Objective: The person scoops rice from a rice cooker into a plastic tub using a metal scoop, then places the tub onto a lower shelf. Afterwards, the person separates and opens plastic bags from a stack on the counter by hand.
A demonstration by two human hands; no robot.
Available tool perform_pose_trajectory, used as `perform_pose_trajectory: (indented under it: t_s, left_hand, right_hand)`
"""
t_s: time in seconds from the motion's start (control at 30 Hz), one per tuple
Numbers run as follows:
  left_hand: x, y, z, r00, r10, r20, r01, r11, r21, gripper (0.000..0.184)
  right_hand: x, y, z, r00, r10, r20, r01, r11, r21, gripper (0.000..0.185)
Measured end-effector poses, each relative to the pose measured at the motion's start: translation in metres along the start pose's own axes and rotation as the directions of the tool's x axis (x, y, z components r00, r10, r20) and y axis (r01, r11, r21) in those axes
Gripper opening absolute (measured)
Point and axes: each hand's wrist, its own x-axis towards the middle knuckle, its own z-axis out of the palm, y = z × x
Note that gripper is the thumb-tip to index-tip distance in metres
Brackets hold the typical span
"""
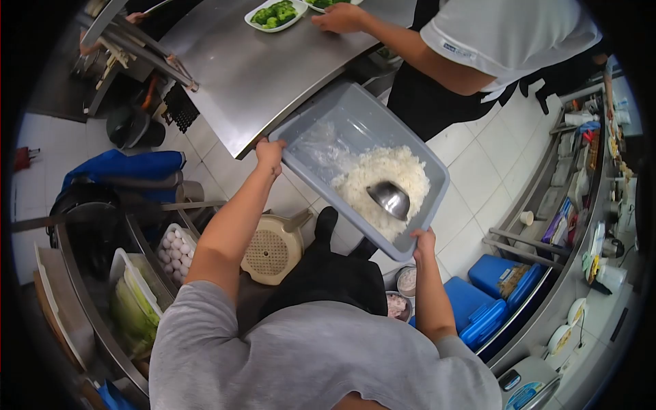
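Note:
Between my two hands I hold a large grey plastic tub by its rim, tilted across my front. My left hand grips the rim's left corner, close to the corner of the steel table. At the near right end, my right hand is closed on the rim. Inside the tub lies a heap of white cooked rice toward the right end. A metal bowl rests tipped on the rice. Some clear plastic film lies on the tub's floor beside the heap.
A steel table holds a dish of broccoli. A co-worker in a white shirt reaches over it. Below are a beige plastic stool, a basket of eggs and blue bins. A shelf counter runs along the right.

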Motion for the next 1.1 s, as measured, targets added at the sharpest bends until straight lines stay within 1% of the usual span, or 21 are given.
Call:
perform_pose_trajectory:
  t_s: [0.07, 0.17, 0.27, 0.3, 0.33, 0.4, 0.47, 0.57, 0.6, 0.7, 0.73, 0.8, 0.83, 0.87, 0.9, 0.93, 0.97, 1.0, 1.03, 1.07, 1.1]
  left_hand:
    - [0.018, -0.011, 0.011, 0.989, -0.066, -0.134, 0.055, 0.995, -0.081, 0.037]
    - [0.035, -0.037, 0.009, 0.989, -0.051, -0.137, 0.023, 0.980, -0.198, 0.041]
    - [0.026, -0.083, 0.005, 0.995, -0.083, -0.050, 0.066, 0.957, -0.283, 0.049]
    - [0.006, -0.097, 0.004, 0.984, -0.162, 0.077, 0.177, 0.950, -0.259, 0.051]
    - [-0.006, -0.105, -0.001, 0.949, -0.237, 0.208, 0.281, 0.935, -0.217, 0.054]
    - [-0.035, -0.135, -0.010, 0.618, -0.586, 0.524, 0.714, 0.697, -0.062, 0.055]
    - [-0.096, -0.076, 0.024, 0.547, -0.754, 0.365, 0.784, 0.614, 0.093, 0.052]
    - [-0.048, -0.153, 0.021, 0.508, -0.765, 0.395, 0.860, 0.426, -0.280, 0.055]
    - [-0.021, -0.178, 0.013, 0.575, -0.709, 0.407, 0.813, 0.442, -0.379, 0.055]
    - [0.029, -0.188, -0.006, 0.816, -0.512, 0.269, 0.578, 0.742, -0.339, 0.052]
    - [0.044, -0.180, -0.008, 0.814, -0.550, 0.189, 0.577, 0.723, -0.379, 0.048]
    - [0.085, -0.181, -0.022, 0.856, -0.462, 0.232, 0.516, 0.735, -0.440, 0.036]
    - [0.092, -0.168, -0.020, 0.872, -0.471, 0.134, 0.485, 0.791, -0.373, 0.038]
    - [0.109, -0.166, -0.032, 0.906, -0.182, 0.383, 0.056, 0.946, 0.318, 0.041]
    - [0.126, -0.164, -0.044, 0.807, 0.133, 0.575, -0.555, 0.505, 0.661, 0.047]
    - [0.133, -0.158, -0.037, 0.814, 0.144, 0.563, -0.571, 0.377, 0.729, 0.057]
    - [0.142, -0.153, -0.039, 0.820, 0.170, 0.547, -0.573, 0.233, 0.786, 0.068]
    - [0.151, -0.142, -0.030, 0.935, -0.058, 0.350, -0.348, 0.039, 0.937, 0.072]
    - [0.156, -0.136, -0.021, 0.968, -0.080, 0.239, -0.244, -0.065, 0.968, 0.069]
    - [0.162, -0.133, -0.016, 0.978, -0.053, 0.200, -0.204, -0.086, 0.975, 0.066]
    - [0.166, -0.132, -0.009, 0.984, -0.024, 0.178, -0.180, -0.096, 0.979, 0.063]
  right_hand:
    - [0.015, 0.004, 0.023, 1.000, -0.015, -0.005, 0.015, 1.000, 0.012, 0.045]
    - [0.033, 0.015, 0.064, 0.998, -0.037, -0.047, 0.039, 0.999, 0.028, 0.048]
    - [0.056, 0.038, 0.103, 0.991, -0.108, -0.075, 0.108, 0.994, -0.012, 0.049]
    - [0.051, 0.038, 0.125, 0.984, -0.137, -0.115, 0.140, 0.990, 0.017, 0.049]
    - [0.039, 0.028, 0.161, 0.982, -0.165, -0.094, 0.166, 0.986, 0.000, 0.053]
    - [0.081, 0.073, 0.183, 0.966, -0.243, -0.082, 0.234, 0.966, -0.107, 0.061]
    - [0.079, 0.059, 0.212, 0.991, -0.133, 0.015, 0.134, 0.986, -0.095, 0.059]
    - [0.084, 0.046, 0.228, 0.921, 0.146, 0.360, -0.039, 0.957, -0.288, 0.071]
    - [0.082, 0.037, 0.228, 0.849, 0.237, 0.473, -0.062, 0.932, -0.356, 0.080]
    - [0.064, 0.032, 0.214, 0.809, 0.173, 0.561, 0.123, 0.885, -0.450, 0.068]
    - [0.060, 0.034, 0.196, 0.797, 0.238, 0.556, 0.038, 0.898, -0.438, 0.062]
    - [0.032, 0.038, 0.145, 0.871, 0.234, 0.433, 0.025, 0.858, -0.514, 0.053]
    - [0.022, 0.053, 0.110, 0.910, 0.216, 0.352, 0.044, 0.797, -0.603, 0.046]
    - [0.013, 0.068, 0.077, 0.939, 0.201, 0.278, 0.116, 0.577, -0.808, 0.043]
    - [-0.007, 0.076, 0.046, 0.963, 0.131, 0.236, 0.162, 0.415, -0.895, 0.042]
    - [-0.028, 0.085, 0.015, 0.980, 0.060, 0.191, 0.172, 0.236, -0.956, 0.041]
    - [-0.046, 0.104, -0.022, 0.987, 0.153, 0.059, 0.004, 0.338, -0.941, 0.037]
    - [-0.066, 0.106, -0.051, 0.959, 0.283, -0.016, -0.098, 0.280, -0.955, 0.031]
    - [-0.057, 0.171, -0.107, 0.952, 0.224, 0.208, 0.221, -0.034, -0.975, 0.027]
    - [-0.081, 0.188, -0.138, 0.893, 0.149, 0.425, 0.448, -0.205, -0.870, 0.024]
    - [-0.130, 0.147, -0.130, 0.975, 0.185, 0.121, 0.138, -0.086, -0.987, 0.022]
